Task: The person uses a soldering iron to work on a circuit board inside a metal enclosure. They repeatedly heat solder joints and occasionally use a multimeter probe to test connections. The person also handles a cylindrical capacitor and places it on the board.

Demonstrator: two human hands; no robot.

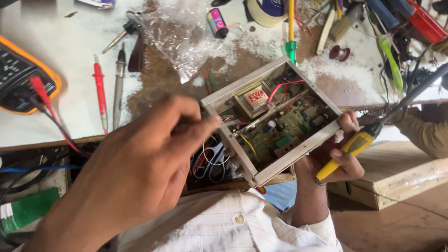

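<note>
The right hand (pixel 338 156) grips a yellow soldering iron (pixel 350 150) and supports the open metal box (pixel 275 119) — the left hand (pixel 135 175) pinches a thin tool (pixel 242 129) inside it.

The multimeter (pixel 18 77) is cut off at the left edge.

Open metal chassis (pixel 275 122): grey, lidless, tilted off bench edge; green circuit board, small transformer, red wires inside. Yellow-handled soldering iron (pixel 347 151) slanting just beside it.

Circuit board (pixel 280 133) lies in the open case (pixel 224 100), right of probes (pixel 100 91).
</note>
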